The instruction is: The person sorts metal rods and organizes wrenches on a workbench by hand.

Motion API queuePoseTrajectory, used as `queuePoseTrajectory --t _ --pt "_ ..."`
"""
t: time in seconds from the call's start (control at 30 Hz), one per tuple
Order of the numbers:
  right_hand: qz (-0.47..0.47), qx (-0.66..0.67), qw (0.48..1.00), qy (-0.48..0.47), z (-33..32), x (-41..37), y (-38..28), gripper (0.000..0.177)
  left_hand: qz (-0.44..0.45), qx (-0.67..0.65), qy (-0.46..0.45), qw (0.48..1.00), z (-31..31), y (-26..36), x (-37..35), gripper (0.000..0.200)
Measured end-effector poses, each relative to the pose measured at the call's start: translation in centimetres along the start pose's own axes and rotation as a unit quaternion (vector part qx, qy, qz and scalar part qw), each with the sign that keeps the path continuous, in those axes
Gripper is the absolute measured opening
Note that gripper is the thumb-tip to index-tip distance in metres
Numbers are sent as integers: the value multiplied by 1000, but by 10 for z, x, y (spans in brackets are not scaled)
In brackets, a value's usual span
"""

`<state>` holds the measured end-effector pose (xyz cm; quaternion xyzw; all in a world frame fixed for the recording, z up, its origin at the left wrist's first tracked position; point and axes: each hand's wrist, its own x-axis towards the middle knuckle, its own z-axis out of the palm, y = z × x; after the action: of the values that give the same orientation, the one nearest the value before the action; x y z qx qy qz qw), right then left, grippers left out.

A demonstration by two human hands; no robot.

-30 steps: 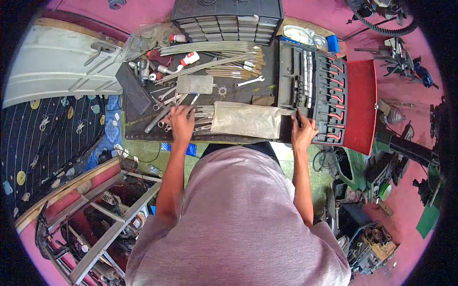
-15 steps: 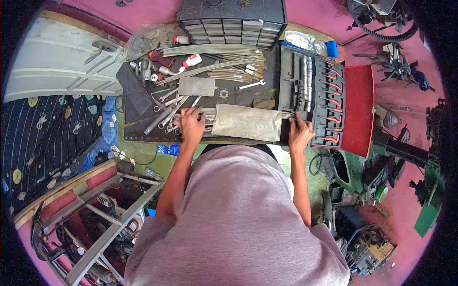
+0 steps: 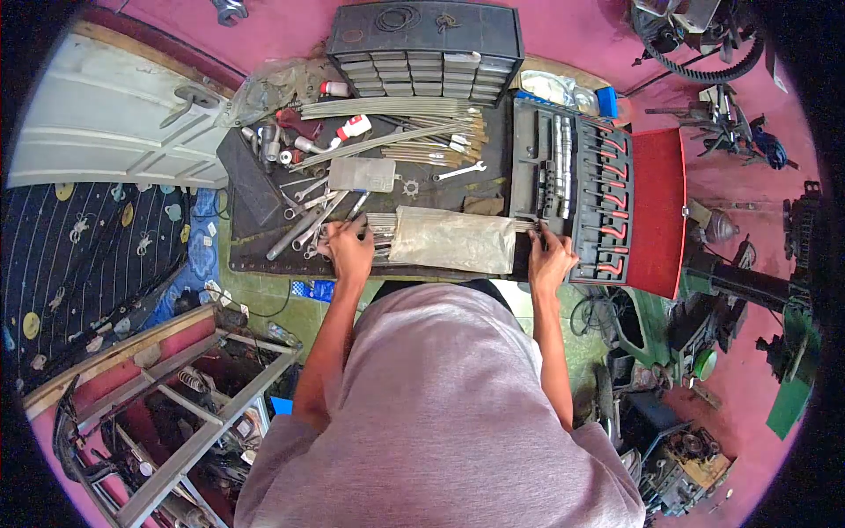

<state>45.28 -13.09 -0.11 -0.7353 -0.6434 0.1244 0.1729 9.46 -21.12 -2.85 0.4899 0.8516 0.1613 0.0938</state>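
Note:
A bundle of thin metal rods (image 3: 381, 225), wrapped around its middle by a cloudy plastic sleeve (image 3: 453, 239), lies along the near edge of the workbench. At its left end, my left hand (image 3: 349, 250) has its fingers curled over the rods. My right hand (image 3: 552, 260) pinches the rod tips that stick out at the right, beside the open tool case (image 3: 539, 145). Several combination wrenches (image 3: 305, 238) lie next to my left hand. Beyond the sleeve are a flat clear-lidded box (image 3: 362, 174), a small toothed metal disc (image 3: 410, 187) and a single wrench (image 3: 460, 172).
More loose rods (image 3: 387, 109) lie across the back, before a dark drawer cabinet (image 3: 422, 35). A red-and-white bottle (image 3: 355, 127) and sockets sit at the left. The case's red lid (image 3: 657, 211) opens rightward. A metal frame (image 3: 207, 431) stands lower left.
The view has tilted slightly, so the bench appears a little lower. Both hands keep hold of the rod bundle's ends, with small shifts of the fingers.

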Motion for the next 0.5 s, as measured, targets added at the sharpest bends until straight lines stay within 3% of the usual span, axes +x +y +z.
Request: queuePoseTrajectory --t 0.4,0.5 --pt "11 -5 1000 -20 -6 0 -9 29 37 -11 22 999 1 2 4 27" --pt "-51 -66 996 15 -13 3 -11 26 22 -28 30 999 -11 6 6 22"
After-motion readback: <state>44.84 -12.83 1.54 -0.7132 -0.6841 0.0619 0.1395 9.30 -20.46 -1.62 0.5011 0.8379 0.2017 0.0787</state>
